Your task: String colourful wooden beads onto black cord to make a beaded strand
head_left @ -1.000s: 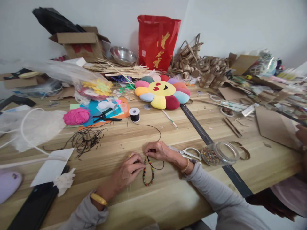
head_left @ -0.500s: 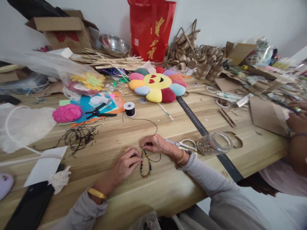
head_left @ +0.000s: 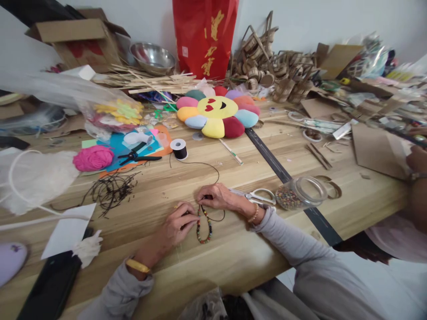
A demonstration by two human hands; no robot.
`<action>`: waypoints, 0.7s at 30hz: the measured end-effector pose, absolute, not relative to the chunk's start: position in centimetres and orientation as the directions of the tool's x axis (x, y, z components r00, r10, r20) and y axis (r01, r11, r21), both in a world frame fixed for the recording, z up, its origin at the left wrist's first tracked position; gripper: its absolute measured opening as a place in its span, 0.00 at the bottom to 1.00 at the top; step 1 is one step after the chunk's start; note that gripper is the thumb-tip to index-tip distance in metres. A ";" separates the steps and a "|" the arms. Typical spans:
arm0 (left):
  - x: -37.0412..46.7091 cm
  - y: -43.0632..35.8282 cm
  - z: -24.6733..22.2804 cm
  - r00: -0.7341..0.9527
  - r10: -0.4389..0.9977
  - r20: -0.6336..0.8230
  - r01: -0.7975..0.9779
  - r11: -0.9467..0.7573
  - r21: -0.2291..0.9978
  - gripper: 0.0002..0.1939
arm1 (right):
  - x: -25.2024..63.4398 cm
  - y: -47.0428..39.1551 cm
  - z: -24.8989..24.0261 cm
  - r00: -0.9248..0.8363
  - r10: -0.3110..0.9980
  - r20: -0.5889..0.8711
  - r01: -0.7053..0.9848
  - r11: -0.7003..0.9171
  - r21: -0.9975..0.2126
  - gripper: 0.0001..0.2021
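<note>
A loop of small coloured beads, a beaded bracelet (head_left: 204,240), lies on the wooden table between my hands. My left hand (head_left: 176,222) pinches it at its upper left side, thumb and fingertips together. Above the loop, my right hand (head_left: 215,196) has its fingers closed on the black cord (head_left: 218,220) at the strand's top end. The cord makes a small curl to the right and also runs back to a white spool of black cord (head_left: 180,150). The exact grip of the right fingertips is partly hidden.
White-handled scissors (head_left: 262,195) and a tipped jar of beads (head_left: 296,194) lie right of my right hand. Tangled black cord (head_left: 111,191), pliers (head_left: 140,156) and a phone (head_left: 50,284) lie left. A flower cushion (head_left: 218,111) sits behind. Another person's hand (head_left: 416,158) is at far right.
The camera view has shifted slightly. Both hands keep nearly the same pose at the bracelet, and the bead loop stays on the table. The other person's hand at far right has moved a little.
</note>
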State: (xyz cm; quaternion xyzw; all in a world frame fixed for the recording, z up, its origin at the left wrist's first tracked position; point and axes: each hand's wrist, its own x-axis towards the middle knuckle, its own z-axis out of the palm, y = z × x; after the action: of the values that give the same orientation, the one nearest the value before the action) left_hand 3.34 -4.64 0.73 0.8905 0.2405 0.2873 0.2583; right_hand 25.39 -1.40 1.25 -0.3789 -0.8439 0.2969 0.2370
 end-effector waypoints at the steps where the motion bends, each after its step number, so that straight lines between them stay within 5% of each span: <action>1: 3.3 -4.6 0.7 0.717 0.578 0.390 0.279 -0.751 0.598 0.09 | 25.4 -1.4 1.2 -0.599 0.781 0.178 0.496 0.537 -0.682 0.03; 21: 3.3 -4.6 0.9 0.731 0.561 0.388 0.280 -0.766 0.579 0.06 | 25.4 -1.5 1.5 -0.608 0.780 0.147 0.516 0.529 -0.674 0.03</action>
State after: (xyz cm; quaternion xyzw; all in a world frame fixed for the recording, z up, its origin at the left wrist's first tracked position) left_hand 3.35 -4.58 0.85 0.8963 0.2346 0.2820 0.2493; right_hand 25.40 -1.54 1.46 -0.3832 -0.8457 0.2981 0.2217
